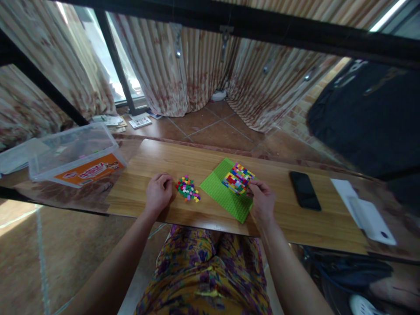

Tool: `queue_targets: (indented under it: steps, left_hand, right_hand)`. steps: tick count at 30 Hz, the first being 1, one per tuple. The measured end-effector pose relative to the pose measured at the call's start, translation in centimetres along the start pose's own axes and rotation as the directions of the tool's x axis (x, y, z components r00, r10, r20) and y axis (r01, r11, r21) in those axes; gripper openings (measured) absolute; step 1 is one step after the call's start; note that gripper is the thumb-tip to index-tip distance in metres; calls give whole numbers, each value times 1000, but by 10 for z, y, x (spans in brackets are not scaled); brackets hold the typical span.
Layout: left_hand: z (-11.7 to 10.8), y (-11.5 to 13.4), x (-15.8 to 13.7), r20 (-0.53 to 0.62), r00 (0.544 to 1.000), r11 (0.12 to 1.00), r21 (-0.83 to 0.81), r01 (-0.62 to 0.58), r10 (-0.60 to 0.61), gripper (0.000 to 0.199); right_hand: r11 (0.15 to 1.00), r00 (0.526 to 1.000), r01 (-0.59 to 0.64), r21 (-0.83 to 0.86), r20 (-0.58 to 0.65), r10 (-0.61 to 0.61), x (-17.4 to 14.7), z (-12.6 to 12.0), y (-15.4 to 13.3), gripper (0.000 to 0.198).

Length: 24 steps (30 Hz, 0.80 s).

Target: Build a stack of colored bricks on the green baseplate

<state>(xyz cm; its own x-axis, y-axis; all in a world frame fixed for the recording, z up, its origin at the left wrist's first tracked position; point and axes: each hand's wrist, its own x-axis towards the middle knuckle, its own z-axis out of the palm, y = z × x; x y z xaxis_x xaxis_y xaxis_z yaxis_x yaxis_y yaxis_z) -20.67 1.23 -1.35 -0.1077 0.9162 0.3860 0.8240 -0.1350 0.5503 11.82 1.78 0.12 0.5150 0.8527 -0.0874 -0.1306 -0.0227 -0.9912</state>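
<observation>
A green studded baseplate point(226, 199) lies at an angle on the wooden board, and a block of multicoloured toy bricks point(236, 178) stands on it. My right hand point(262, 199) is at the right edge of this block with thumb and fingers pinched together. Whether a small brick is between the fingertips is hidden. My left hand point(159, 192) rests on the board with its fingers curled in, and what they hold, if anything, does not show. Just right of it is a loose pile of small coloured bricks point(187, 189).
A black phone point(305, 190) lies right of the baseplate, with white flat items point(364, 212) farther right. At the left stands a clear plastic box point(75, 151) with an orange label. A dark metal bar point(210, 19) crosses above; striped curtains point(157, 61) hang behind.
</observation>
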Motion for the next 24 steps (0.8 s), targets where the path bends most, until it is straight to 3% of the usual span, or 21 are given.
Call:
queue_targets:
  steps: [7,14,16,18,24]
  left_hand:
    - [0,-3,0,2,1000,1000,-7,-9,9,18]
    - [1,-3,-1,3,1000,1000,-21,2,-2,19]
    - [1,-2,-1,0,1000,1000,-19,7,-7,19]
    - [2,-2,-1,-4,1000,1000,-19,8,-8,19]
    - [2,-3,-2,-3,1000,1000,-29,12,-12,18]
  right_hand:
    - [999,1000,-27,-17,11,27,1,-1,0,25]
    - [951,969,241,-192,4,-245,-27,6,-8,22]
    - [920,953,301,-249,93,-287,-43,14,-8,20]
    - [883,921,360,-302,267,-284,-60,24,-6,19]
    - [755,783,523,-395,573,-242,-95,53,9,17]
